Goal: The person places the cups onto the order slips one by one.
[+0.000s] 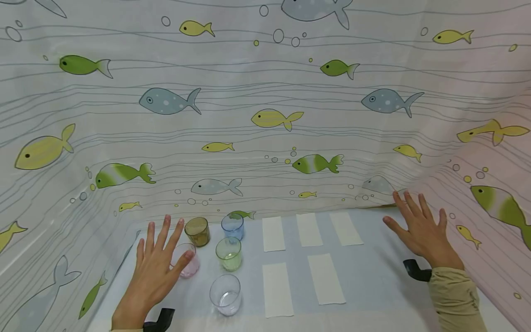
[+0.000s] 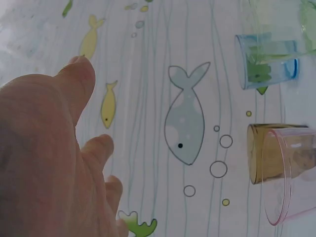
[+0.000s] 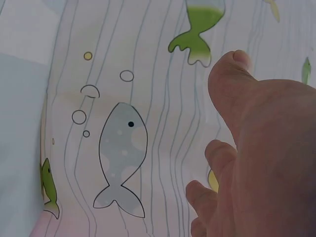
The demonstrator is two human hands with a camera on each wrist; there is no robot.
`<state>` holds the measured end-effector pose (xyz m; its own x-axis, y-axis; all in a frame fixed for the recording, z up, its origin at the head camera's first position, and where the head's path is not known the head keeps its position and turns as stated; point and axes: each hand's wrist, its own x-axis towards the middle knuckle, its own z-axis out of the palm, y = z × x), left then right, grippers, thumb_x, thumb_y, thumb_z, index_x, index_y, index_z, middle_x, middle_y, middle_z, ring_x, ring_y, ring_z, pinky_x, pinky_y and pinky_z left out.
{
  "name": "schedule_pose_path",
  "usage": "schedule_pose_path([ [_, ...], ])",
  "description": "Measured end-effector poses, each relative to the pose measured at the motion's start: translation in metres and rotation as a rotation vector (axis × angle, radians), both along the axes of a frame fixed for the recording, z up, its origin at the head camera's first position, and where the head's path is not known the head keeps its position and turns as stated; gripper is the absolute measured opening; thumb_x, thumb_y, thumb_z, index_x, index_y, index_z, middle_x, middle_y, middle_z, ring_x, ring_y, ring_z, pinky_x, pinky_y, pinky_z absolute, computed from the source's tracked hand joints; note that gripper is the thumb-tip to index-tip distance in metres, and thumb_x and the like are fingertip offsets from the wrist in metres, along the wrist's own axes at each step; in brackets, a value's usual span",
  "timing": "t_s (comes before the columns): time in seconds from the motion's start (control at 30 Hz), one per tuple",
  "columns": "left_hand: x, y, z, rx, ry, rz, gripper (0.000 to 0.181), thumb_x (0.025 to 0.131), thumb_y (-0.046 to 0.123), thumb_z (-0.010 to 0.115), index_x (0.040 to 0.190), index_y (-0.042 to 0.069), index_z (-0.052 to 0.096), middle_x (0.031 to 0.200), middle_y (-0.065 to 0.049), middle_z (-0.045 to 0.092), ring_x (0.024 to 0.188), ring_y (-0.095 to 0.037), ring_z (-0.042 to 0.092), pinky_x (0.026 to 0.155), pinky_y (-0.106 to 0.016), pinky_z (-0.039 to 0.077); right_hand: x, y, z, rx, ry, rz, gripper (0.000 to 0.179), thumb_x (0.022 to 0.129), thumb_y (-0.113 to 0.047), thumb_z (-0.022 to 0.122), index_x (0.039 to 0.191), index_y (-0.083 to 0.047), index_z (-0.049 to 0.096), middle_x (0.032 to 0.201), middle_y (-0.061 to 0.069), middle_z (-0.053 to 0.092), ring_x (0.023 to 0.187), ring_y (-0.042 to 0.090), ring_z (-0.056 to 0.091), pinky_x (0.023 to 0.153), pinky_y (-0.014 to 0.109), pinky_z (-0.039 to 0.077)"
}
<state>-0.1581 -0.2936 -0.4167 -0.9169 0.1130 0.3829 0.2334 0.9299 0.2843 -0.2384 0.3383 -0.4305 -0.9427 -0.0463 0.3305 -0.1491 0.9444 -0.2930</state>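
Observation:
My left hand (image 1: 153, 267) is held with its fingers spread over the left part of the table, overlapping a pink glass (image 1: 191, 267) in the head view. Near it stand an amber glass (image 1: 197, 233), a blue glass (image 1: 233, 228), a green glass (image 1: 229, 254) and a clear glass (image 1: 226, 296), all upright. In the left wrist view the amber glass (image 2: 264, 155) and the pink glass (image 2: 276, 192) show at the right, apart from the fingers. Over the table's right side, my right hand (image 1: 425, 235) has straight, spread fingers and holds nothing.
Several white paper rectangles, among them a front left one (image 1: 277, 290) and a back right one (image 1: 346, 229), lie in two rows right of the glasses. A fish-patterned curtain (image 1: 265, 138) hangs behind and beside the pale table (image 1: 386, 286).

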Motion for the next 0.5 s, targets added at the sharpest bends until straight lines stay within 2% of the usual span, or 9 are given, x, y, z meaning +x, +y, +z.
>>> schedule_pose_path([
  [0.2, 0.000, 0.001, -0.001, 0.004, 0.012, -0.016, 0.080, 0.107, 0.052, 0.054, 0.172, 0.027, 0.014, 0.180, -0.012, 0.000, 0.164, -0.039, -0.019, 0.126, -0.070, -0.016, -0.002, -0.001, -0.003, -0.010, 0.000, 0.014, 0.088, 0.106, -0.063, 0.047, 0.172, -0.022, 0.006, 0.175, 0.026, 0.011, 0.163, 0.048, -0.010, 0.117, 0.085, -0.012],
  [0.33, 0.000, 0.003, -0.001, 0.022, 0.033, -0.043, 0.080, 0.107, 0.049, 0.057, 0.172, 0.027, 0.016, 0.181, -0.009, 0.001, 0.165, -0.038, -0.013, 0.128, -0.070, -0.011, -0.005, -0.002, -0.004, -0.038, 0.007, 0.061, 0.087, 0.107, -0.059, 0.050, 0.172, -0.020, 0.008, 0.175, 0.027, 0.014, 0.163, 0.047, -0.010, 0.118, 0.084, -0.008],
  [0.4, 0.000, 0.005, 0.000, 0.048, 0.050, -0.066, 0.081, 0.105, 0.045, 0.061, 0.172, 0.026, 0.019, 0.180, -0.010, 0.006, 0.166, -0.040, -0.004, 0.128, -0.073, -0.002, -0.007, -0.004, -0.004, -0.065, 0.018, 0.104, 0.085, 0.108, -0.053, 0.053, 0.172, -0.018, 0.010, 0.174, 0.029, 0.018, 0.163, 0.050, -0.004, 0.117, 0.086, 0.000],
  [0.5, -0.001, 0.010, 0.001, 0.089, 0.107, -0.100, 0.081, 0.101, 0.038, 0.071, 0.169, 0.022, 0.030, 0.174, -0.014, 0.029, 0.159, -0.043, 0.026, 0.122, -0.074, 0.024, -0.009, -0.010, -0.001, -0.144, 0.009, 0.189, 0.086, 0.106, -0.045, 0.060, 0.172, -0.018, 0.011, 0.171, 0.032, 0.025, 0.158, 0.059, 0.011, 0.113, 0.088, 0.012],
])
